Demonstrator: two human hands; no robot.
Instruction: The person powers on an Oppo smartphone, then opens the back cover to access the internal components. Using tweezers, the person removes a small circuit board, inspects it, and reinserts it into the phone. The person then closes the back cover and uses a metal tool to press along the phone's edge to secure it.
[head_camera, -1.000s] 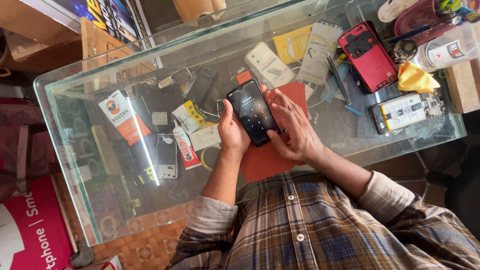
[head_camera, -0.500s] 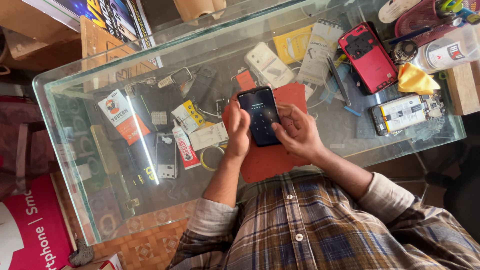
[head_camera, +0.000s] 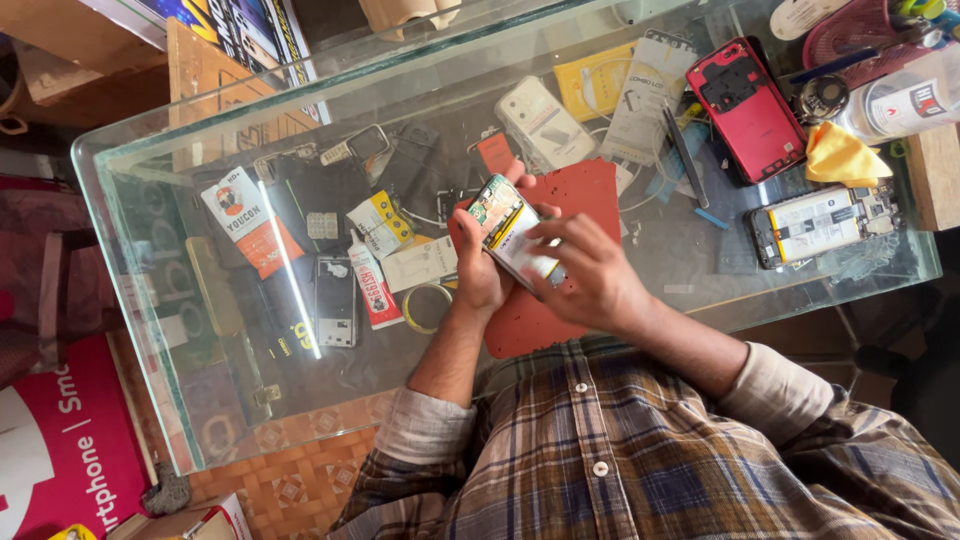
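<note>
Two hands are being kept over the red mat (head_camera: 560, 300) on the glass tabletop (head_camera: 180, 400). An opened phone (head_camera: 515, 235), its insides showing, is being held in the left hand (head_camera: 480, 275), grip wrapped around its edge. Its lower end is being covered by the right hand (head_camera: 590, 275), fingertips pinched narrow; what they are pressing is hidden.

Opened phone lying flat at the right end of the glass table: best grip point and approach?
Pinch the opened phone across its two long edges at mid-length, coming straight down. It lies flat, innards up, so avoid the exposed face. The yellow cloth crowds its upper edge; mid-length looks freest.
</note>
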